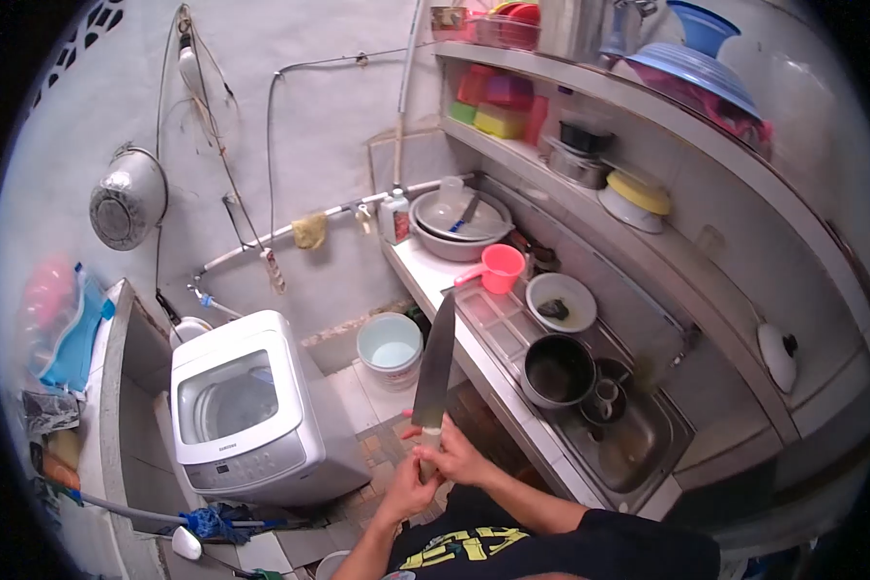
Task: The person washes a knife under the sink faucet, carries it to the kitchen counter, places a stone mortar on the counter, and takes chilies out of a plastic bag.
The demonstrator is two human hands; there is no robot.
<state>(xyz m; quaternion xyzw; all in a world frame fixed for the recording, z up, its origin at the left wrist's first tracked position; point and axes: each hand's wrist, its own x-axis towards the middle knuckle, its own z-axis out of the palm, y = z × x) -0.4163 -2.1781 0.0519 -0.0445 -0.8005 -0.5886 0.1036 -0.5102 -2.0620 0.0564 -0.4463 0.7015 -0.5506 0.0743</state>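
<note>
A large knife (437, 362) points upward, its wide dark blade raised in front of the body, beside the counter edge. My left hand (409, 491) is closed round the lower part of its light handle. My right hand (454, 456) is up against the same handle, just above and to the right, its fingers partly hidden behind the knife. The two hands are close together. To the right of the blade, on the counter, stand a pink dipper (502, 269), a white bowl (578, 290) with something dark in it, and a dark pot (559, 370).
The metal sink (638, 454) is at the right, with a small pan at its edge. Nested basins (461, 246) hold a blue-handled knife. A white washing machine (242, 401) and a water bucket (390, 350) stand left of the counter. Shelves (590, 184) carry dishes above.
</note>
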